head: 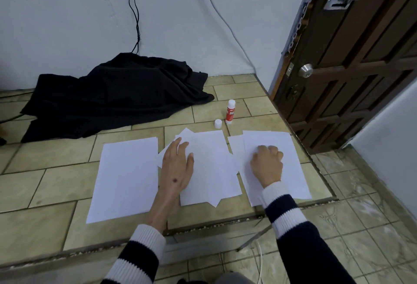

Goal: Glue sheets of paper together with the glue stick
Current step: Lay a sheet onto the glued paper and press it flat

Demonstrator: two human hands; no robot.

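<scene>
Left hand [177,166] flat, fingers spread on middle sheets [209,170]; right hand [267,164] fisted, pressing right-side paper [291,170]; thin, floppy; best lifted by an edge.

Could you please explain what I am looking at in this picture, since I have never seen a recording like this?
There is no machine here: a camera worn on a person's head looks down at their two bare hands. On the tiled floor lie three lots of white paper. The left hand rests flat on the middle pile; the right hand, curled, presses on the right pile. Neither holds anything. Behind stand the glue stick, uncapped, and its cap. A black cloth lies by the wall.
</scene>
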